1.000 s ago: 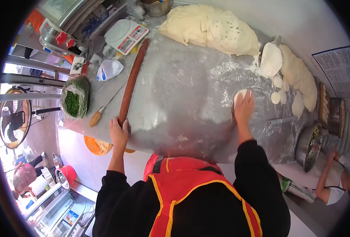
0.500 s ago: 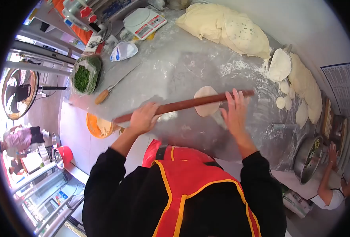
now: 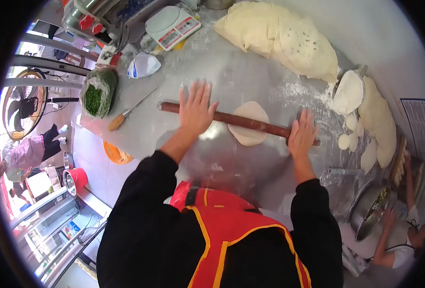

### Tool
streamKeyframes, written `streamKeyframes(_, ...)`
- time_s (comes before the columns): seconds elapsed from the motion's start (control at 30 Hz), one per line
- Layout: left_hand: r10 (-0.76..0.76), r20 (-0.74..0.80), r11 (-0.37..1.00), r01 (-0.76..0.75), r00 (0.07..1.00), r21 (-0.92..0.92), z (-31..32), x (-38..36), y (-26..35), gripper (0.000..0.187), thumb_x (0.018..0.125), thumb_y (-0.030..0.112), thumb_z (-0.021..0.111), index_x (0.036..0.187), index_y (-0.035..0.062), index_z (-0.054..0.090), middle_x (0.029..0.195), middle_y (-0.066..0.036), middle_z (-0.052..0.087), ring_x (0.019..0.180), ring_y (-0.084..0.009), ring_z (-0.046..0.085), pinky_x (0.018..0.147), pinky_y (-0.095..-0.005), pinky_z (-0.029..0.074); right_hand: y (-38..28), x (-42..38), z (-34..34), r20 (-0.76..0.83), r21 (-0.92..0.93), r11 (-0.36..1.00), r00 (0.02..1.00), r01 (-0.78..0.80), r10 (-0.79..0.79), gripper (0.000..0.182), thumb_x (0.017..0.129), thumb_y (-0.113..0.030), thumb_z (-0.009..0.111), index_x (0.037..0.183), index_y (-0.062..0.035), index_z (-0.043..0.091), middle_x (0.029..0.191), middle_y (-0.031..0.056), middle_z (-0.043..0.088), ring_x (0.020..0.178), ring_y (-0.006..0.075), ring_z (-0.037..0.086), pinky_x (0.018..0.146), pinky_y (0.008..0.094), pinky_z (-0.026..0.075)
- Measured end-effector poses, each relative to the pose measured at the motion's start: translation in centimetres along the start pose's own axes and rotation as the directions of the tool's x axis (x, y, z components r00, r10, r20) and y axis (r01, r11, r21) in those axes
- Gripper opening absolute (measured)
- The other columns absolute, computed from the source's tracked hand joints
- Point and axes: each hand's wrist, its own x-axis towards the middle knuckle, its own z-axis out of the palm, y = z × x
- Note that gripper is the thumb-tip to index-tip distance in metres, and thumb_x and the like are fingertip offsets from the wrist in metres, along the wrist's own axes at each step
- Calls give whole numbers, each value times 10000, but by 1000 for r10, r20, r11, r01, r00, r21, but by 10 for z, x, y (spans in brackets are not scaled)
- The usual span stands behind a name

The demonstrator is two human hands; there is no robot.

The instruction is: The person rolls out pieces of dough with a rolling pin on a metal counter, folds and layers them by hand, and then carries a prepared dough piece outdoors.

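Observation:
A dark brown rolling pin (image 3: 251,123) lies across a flat, round piece of dough (image 3: 247,136) on the floury worktop, its left end farther from me than its right. My left hand (image 3: 196,109) rests on the pin left of the dough, palm down with fingers stretched out. Near the pin's right end, my right hand (image 3: 302,135) lies over it with fingers extended forward. The dough shows on both sides of the pin; the strip beneath is hidden.
Large dough masses (image 3: 255,29) lie at the back, with a flour scoop (image 3: 348,92) and small dough pieces (image 3: 351,122) rightward. At left are a knife (image 3: 118,121), bagged chopped greens (image 3: 96,99) and a scale (image 3: 173,28). A co-worker's hand (image 3: 388,218) is beside a metal bowl (image 3: 361,222).
The rolling pin has swung round: its left end moved away from me, its right end nearer. My left hand went forward and right, flattening out; my right hand shifted right and slightly nearer.

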Motion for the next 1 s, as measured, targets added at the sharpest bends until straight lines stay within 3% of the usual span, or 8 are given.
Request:
streamKeyframes(0.23, 40, -230, 999, -44, 972, -13, 30, 132, -6, 675, 939, 450, 500, 1474, 76, 326, 1540, -128, 311, 1449, -298, 221, 1164, -546, 125, 5, 112, 16, -158, 23, 1000, 987, -5, 8, 570, 999, -306, 403, 1484, -34, 277, 1518, 206, 312, 1402, 370, 291, 1133, 572, 181)
streamKeyframes(0.47, 116, -75, 967, -130, 990, -220, -6, -87, -8, 699, 828, 328, 683, 1384, -13, 433, 1435, -191, 446, 1376, -353, 365, 1130, -552, 226, -11, -91, -30, -3, 148, 975, 986, 168, -169, 514, 961, -237, 507, 1396, 18, 410, 1428, 207, 443, 1317, 385, 413, 1115, 559, 240)
streamKeyframes(0.57, 190, -244, 952, -239, 951, -192, -8, -105, -15, 500, 787, 148, 662, 1257, 18, 549, 1273, -168, 554, 1239, -344, 495, 1059, -499, 353, -16, -93, -37, -34, 229, 955, 982, 190, -187, 486, 928, -219, 575, 1339, 16, 463, 1359, 195, 508, 1247, 369, 477, 1103, 560, 267)
streamKeyframes(0.7, 248, -42, 912, -248, 968, -326, -21, -87, -21, 307, 739, 102, 639, 1041, 63, 594, 992, -116, 574, 959, -321, 565, 866, -433, 447, -50, 29, 20, 149, 640, 767, 973, 41, -177, 545, 807, -291, 728, 1227, -7, 528, 1139, 184, 602, 1018, 360, 574, 937, 450, 440)
streamKeyframes(0.73, 249, -56, 908, -253, 967, -334, -28, -92, -18, 277, 728, 98, 634, 999, 69, 588, 945, -105, 561, 910, -315, 560, 822, -429, 450, -61, 53, 42, 280, 764, 639, 939, -91, -202, 608, 746, -328, 781, 1206, -13, 537, 1127, 187, 602, 991, 357, 583, 892, 431, 467)
streamKeyframes(0.8, 228, -61, 917, -235, 972, -322, -45, -109, -13, 225, 721, 109, 615, 941, 76, 580, 902, -85, 558, 878, -290, 562, 765, -412, 462, -110, 87, 15, 599, 548, 820, 761, -163, -249, 555, 644, -262, 845, 1098, -44, 611, 1073, 180, 639, 1040, 311, 589, 897, 430, 468)
streamKeyframes(0.93, 164, 34, 921, -141, 986, -363, -55, -155, 2, 378, 669, 133, 718, 1018, 74, 589, 956, -100, 571, 927, -288, 571, 793, -409, 467, -199, 61, 39, 520, 539, 730, 515, 421, -681, 367, 587, -260, 814, 895, -133, 657, 1036, 152, 651, 976, 317, 607, 770, 423, 485)
streamKeyframes(1.0, 163, 44, 918, -136, 986, -372, -53, -164, 6, 378, 669, 144, 720, 1016, 73, 588, 954, -98, 572, 928, -285, 571, 797, -408, 466, -232, 40, 23, 497, 590, 676, 460, 442, -735, 330, 602, -255, 793, 873, -135, 649, 986, 143, 654, 920, 319, 614, 744, 438, 483)
